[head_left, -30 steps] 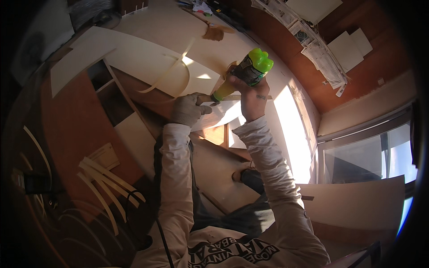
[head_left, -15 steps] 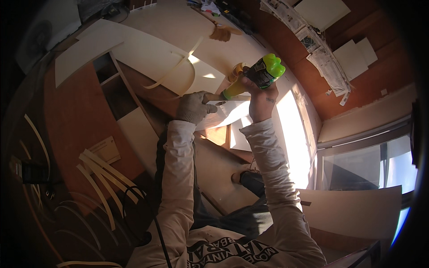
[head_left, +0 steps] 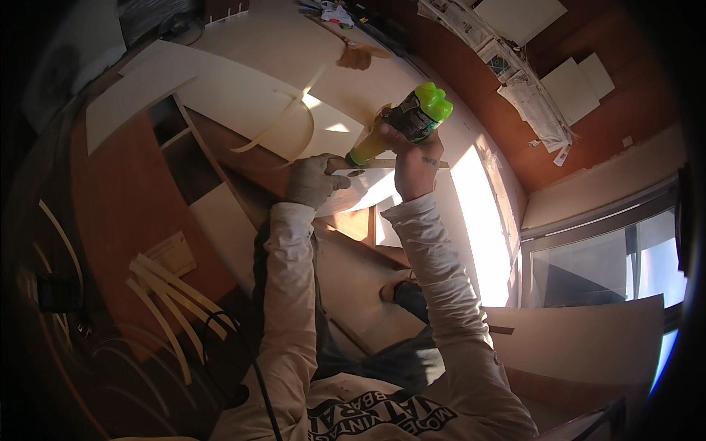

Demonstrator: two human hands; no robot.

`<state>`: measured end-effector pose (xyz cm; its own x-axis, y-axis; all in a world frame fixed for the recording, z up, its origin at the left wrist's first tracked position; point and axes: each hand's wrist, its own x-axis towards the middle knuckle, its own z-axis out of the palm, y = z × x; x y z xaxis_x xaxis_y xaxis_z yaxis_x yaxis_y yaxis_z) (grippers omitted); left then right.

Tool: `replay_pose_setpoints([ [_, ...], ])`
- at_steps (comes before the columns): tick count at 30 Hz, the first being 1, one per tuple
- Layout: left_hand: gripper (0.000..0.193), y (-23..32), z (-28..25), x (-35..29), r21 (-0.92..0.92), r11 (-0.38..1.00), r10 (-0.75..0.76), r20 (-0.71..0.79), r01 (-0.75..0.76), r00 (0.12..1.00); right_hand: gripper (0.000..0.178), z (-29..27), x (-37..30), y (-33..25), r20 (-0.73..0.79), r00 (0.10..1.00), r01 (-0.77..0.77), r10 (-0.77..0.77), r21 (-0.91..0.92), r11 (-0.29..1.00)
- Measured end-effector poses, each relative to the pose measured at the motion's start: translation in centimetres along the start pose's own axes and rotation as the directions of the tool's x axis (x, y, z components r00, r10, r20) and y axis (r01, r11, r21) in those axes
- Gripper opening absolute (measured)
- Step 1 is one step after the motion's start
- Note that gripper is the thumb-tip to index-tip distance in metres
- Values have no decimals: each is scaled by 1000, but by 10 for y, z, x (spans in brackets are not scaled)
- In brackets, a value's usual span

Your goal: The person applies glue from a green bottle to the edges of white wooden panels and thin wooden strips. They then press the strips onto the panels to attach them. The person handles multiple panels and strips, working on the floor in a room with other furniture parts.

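My bare right hand (head_left: 413,163) is wrapped round a plastic bottle (head_left: 419,114) with a dark label and bright green base. The bottle is tipped neck down, base up and to the right, and yellowish stuff shows in its lower part. Its mouth rests at or just above a pale narrow strip (head_left: 379,163), beside my left fingers; contact is unclear. My left hand (head_left: 312,182), in a light work glove, pinches this strip, which runs right past my right wrist. A thin curled strip (head_left: 268,136) arcs beyond the left hand; whether they join is hidden.
Several loose pale strips (head_left: 165,294) lie at left on a reddish-brown board (head_left: 121,213) beside an open cabinet frame (head_left: 193,151). A small broom (head_left: 354,55) lies on the floor ahead. A black cable (head_left: 265,397) hangs by my left arm. At right stands a glazed frame (head_left: 588,272).
My right hand has carried the tipped bottle a little left along the strip, bringing its mouth closer to my left fingers. The left hand keeps its hold, and the view has shifted slightly.
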<state>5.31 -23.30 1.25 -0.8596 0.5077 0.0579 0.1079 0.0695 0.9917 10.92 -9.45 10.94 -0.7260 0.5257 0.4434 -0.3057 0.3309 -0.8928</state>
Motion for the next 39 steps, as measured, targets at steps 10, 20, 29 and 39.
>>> replay_pose_setpoints([
  [10, 40, -1, 0, 4, 83, 993, -83, -4, 83, 997, 26, -59, 10, 24, -184, 982, 12, -49, -196, 981],
  [20, 41, 6, 0, -1, -60, 997, -50, 21, 51, 999, 37, -8, -14, 0, -31, 999, -33, 33, -13, 999],
  [29, 48, -17, 5, 5, -118, 989, 91, -4, -91, 996, 26, -90, 29, 57, -245, 969, -11, -45, -223, 975],
  [39, 50, -31, -2, 13, -56, 996, -61, 52, 64, 997, 42, -57, 14, 41, -100, 995, -3, -15, -170, 985],
])
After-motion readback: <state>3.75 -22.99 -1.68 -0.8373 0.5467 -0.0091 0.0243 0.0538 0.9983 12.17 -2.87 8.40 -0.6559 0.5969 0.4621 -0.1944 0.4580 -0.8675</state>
